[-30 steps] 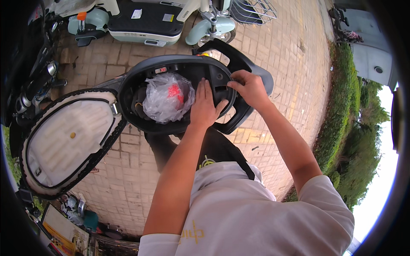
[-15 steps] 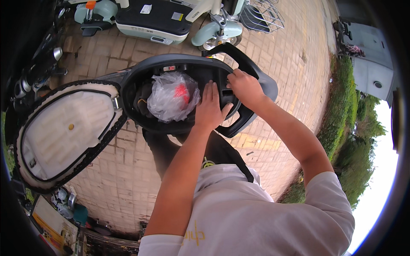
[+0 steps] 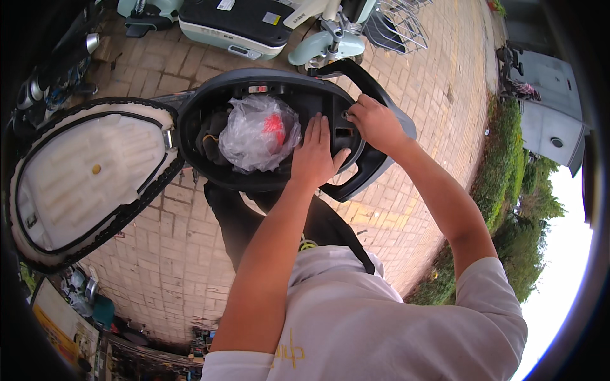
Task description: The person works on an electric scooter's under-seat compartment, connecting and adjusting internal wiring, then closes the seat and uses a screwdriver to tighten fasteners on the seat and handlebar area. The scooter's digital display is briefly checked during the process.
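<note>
An electric scooter's black under-seat storage bucket (image 3: 210, 86) stands open in front of me. Inside it lies a clear plastic bag (image 3: 251, 136) with something red in it, beside a dark soft item (image 3: 215, 133). My left hand (image 3: 314, 159) rests flat on the bucket's right end, fingers stretched out and thumb apart. At the rear edge, next to a small rectangular slot (image 3: 344, 132), my right hand (image 3: 379, 129) is closed in a pinch at a small spot. What its fingertips hold is too small to make out. A black grab rail (image 3: 375, 92) curves around that end.
The seat (image 3: 89, 178) hangs flipped open on the left by its hinge (image 3: 168, 139). A pale green scooter (image 3: 235, 44) with a wire basket (image 3: 400, 28) is parked beyond. Brick paving (image 3: 165, 241) surrounds the vehicle. A hedge (image 3: 486, 165) runs along the right.
The view has shifted slightly, so the scooter and seat sit a little higher. The left hand stays flat on the bucket; the right hand keeps its pinch, with its wrist turned slightly.
</note>
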